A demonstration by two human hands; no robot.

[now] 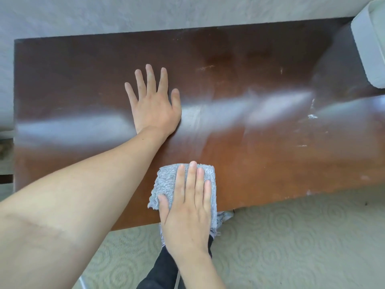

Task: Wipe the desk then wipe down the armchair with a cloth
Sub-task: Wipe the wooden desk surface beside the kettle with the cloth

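Observation:
A brown wooden desk fills most of the view, with streaks and white specks toward its right side. My left hand lies flat on the desk's middle, fingers spread, holding nothing. Near the front edge my right hand presses flat on a grey fluffy cloth, fingers extended over it. Part of the cloth hangs over the desk's front edge. No armchair is in view.
A white rectangular container stands on the desk's far right corner. A grey wall runs behind the desk. Pale patterned carpet lies below the front edge, and my dark trouser leg shows beneath my right hand.

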